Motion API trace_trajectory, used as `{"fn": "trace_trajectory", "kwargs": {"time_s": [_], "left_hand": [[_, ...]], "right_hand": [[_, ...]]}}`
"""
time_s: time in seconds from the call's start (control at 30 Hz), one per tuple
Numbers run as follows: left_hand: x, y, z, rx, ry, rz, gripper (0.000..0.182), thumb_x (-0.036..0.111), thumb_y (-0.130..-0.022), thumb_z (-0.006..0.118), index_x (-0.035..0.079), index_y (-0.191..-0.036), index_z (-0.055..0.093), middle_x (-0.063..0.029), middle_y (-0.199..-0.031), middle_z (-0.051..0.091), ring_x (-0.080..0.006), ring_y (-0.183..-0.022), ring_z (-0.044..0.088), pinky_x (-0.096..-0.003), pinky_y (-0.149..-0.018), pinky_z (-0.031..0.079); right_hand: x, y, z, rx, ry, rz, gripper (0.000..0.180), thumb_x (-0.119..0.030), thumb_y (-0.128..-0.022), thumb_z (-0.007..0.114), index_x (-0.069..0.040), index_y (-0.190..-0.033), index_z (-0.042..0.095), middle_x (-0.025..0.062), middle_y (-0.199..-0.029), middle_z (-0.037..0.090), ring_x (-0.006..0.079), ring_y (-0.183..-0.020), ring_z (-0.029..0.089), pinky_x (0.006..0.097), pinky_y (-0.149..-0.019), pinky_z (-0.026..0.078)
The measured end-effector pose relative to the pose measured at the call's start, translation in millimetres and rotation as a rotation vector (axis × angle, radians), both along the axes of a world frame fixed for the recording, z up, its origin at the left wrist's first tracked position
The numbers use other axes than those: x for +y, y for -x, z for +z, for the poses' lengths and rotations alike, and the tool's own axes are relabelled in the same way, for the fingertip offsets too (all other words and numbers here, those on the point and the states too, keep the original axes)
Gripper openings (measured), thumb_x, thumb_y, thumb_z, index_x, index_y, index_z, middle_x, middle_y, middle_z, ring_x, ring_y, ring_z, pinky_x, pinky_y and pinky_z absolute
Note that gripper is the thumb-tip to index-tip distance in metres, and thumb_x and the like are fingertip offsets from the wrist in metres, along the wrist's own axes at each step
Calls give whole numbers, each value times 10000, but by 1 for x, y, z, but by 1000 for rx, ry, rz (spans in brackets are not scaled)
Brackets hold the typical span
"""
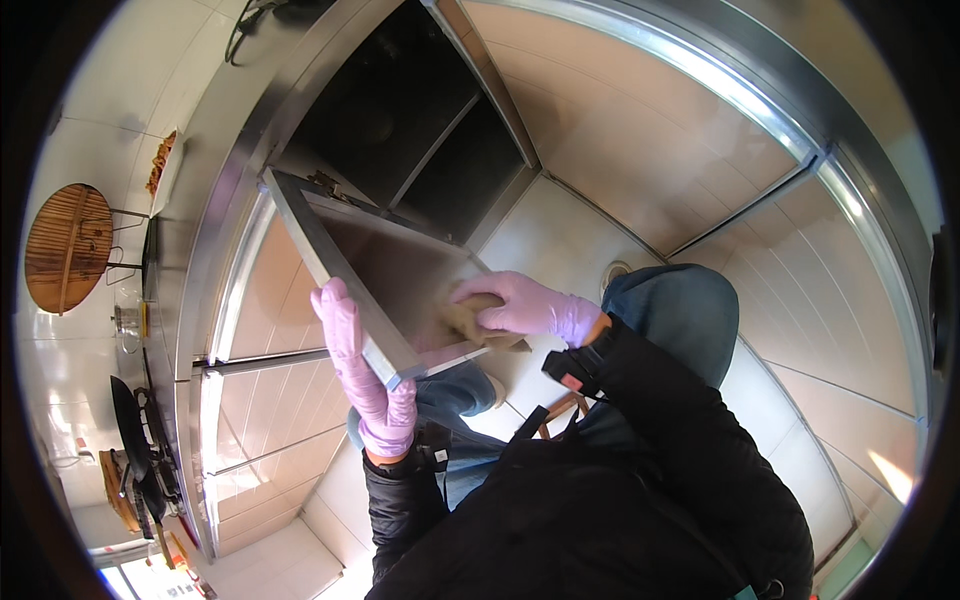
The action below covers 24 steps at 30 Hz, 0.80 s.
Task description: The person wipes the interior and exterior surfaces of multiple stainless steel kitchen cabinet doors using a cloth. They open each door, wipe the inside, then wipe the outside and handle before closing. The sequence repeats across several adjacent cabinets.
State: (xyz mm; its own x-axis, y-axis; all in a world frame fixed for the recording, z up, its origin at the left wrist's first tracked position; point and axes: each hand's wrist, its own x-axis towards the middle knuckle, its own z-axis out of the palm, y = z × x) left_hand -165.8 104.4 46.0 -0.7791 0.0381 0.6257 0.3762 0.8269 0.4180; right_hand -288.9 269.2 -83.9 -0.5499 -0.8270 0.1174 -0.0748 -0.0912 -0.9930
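Observation:
A cabinet door (375, 274) with a pale metal frame stands swung out before me, its inner panel facing right. My left hand (367, 375), in a pink glove, holds the door's free edge from the outer side, fingers along the frame and thumb near the corner. Bunched in my right hand (521, 304), gloved the same way, is a yellowish-beige cloth (466, 321). It lies against the inner panel near the frame; blur and the fingers hide part of it. Behind the door, the dark cabinet interior (427, 127) shows a thin divider.
Closed panelled cabinet fronts (637, 97) curve around the right. At left runs a metal-edged counter (169, 300) with a wok (131, 427) and a tray of food (163, 172). A round wooden lid (69, 247) is beside the wall. My bent knee (675, 322) is near the right cabinets.

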Motion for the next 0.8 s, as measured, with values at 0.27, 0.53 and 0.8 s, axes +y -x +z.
{"fn": "trace_trajectory", "kwargs": {"time_s": [0.27, 0.53, 0.8], "left_hand": [[1, -1, 1, 8, -4, 18, 757, 546, -983, 481, 54, -1542, 351, -192, -1603, 320, -420, -1511, 205, -554, -1218, 106], [3, -5, 2, -42, 15, 56, 772, 561, -983, 481, 56, -1550, 337, -190, -1613, 302, -419, -1518, 180, -548, -1217, 108], [7, -2, -2, -96, -92, 36, 878, 608, -953, 524, 65, -1585, 249, -185, -1644, 226, -395, -1534, 131, -531, -1216, 99]], "right_hand": [[-33, 7, 18, 199, 229, -21, 520, -28, -920, 515, -96, -1435, 518, 182, -1356, 529, 327, -1254, 536, 360, -1063, 416], [-17, 7, -87, -289, -425, 110, 434, -73, -848, 605, -105, -1277, 662, 186, -1148, 662, 340, -1093, 636, 353, -940, 496], [-58, 34, 60, 239, 354, -111, 580, -71, -884, 577, -58, -1455, 474, 187, -1462, 468, 331, -1362, 448, 356, -1152, 349]]}}
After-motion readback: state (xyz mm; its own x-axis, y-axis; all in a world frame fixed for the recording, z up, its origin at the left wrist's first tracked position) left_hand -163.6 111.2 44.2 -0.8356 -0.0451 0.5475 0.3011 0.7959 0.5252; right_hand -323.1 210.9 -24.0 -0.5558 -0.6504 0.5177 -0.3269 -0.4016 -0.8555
